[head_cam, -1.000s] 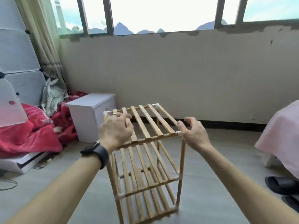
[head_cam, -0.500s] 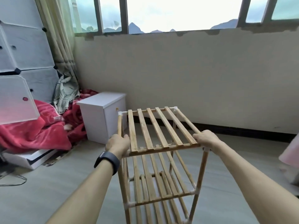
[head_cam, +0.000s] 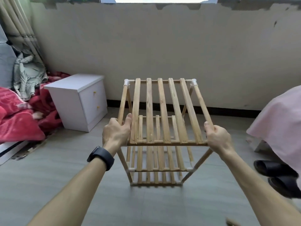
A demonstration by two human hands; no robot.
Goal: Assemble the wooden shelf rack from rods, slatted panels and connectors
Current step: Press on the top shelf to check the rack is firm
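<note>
both hands' grip, left hand (head_cam: 116, 133) and right hand (head_cam: 219, 138), closed around smooth round side rods of slatted wooden rack (head_cam: 162, 111)

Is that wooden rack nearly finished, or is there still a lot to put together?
Nearly finished, it seems. The pale wooden slatted rack stands upright with three slatted shelves joined by white corner connectors. The left hand and right hand grip its top side rods. No loose parts are clearly visible; probably only positioning remains.

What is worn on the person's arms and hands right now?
Both forearms are bare, with no sleeves in view. The left hand has a black smartwatch with a wide dark band at the wrist. The right hand shows no watch, glove or ring that I can make out.
</note>
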